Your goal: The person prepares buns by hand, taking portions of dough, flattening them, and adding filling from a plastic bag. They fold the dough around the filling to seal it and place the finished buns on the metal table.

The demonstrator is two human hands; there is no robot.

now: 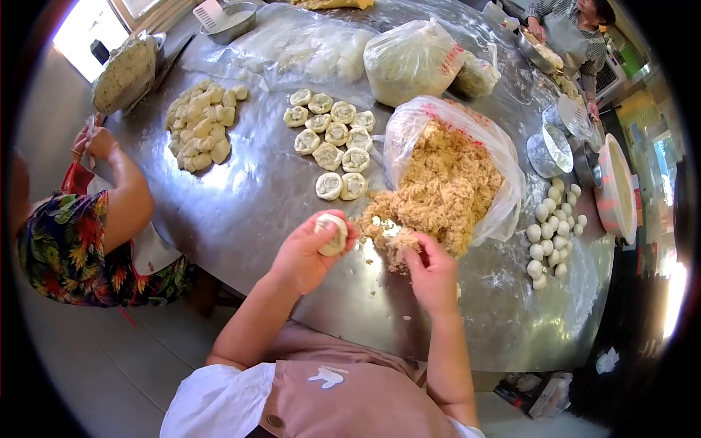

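Observation:
My left hand (310, 252) holds a round dough piece (334, 235), with the thumb over its front. To its right, my right hand (431, 274) pinches some crumbly brown filling (398, 247) at the near edge of the heap. The large heap of filling (449, 182) spills from an open clear plastic bag (504, 160) onto the metal table (248, 226). Beyond my left hand lie several round dough pieces (336, 133) in loose rows, with pleated or hollowed tops. Loose crumbs are scattered between my hands.
Dough lumps (201, 128) lie at left, near a co-worker's arm (128, 190). Tied bags (412, 62) stand behind the filling. White balls (548, 233), a metal pot (549, 151) and a large basin (615, 190) are at right. Another person (577, 36) works at the far right.

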